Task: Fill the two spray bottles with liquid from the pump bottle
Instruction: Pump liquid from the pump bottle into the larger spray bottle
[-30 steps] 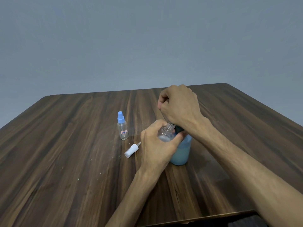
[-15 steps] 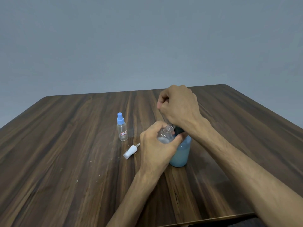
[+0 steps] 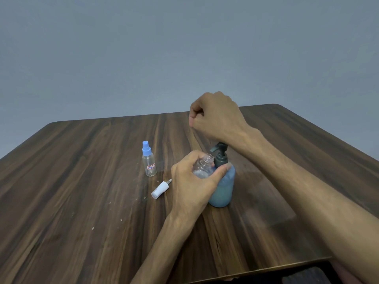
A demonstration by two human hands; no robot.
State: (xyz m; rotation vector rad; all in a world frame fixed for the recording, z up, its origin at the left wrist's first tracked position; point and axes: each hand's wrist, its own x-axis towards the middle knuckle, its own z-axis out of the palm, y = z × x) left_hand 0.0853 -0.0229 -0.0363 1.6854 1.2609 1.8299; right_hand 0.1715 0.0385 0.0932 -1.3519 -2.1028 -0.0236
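We find only one piece of writing: a small white label with a red border stuck low on the body of the clear plastic spray bottle with the light blue cap [image 3: 149,162], which stands upright on the dark wooden table [image 3: 82,201]. Its blue handwritten marks look to us like "1C", though they are too small for us to read with certainty
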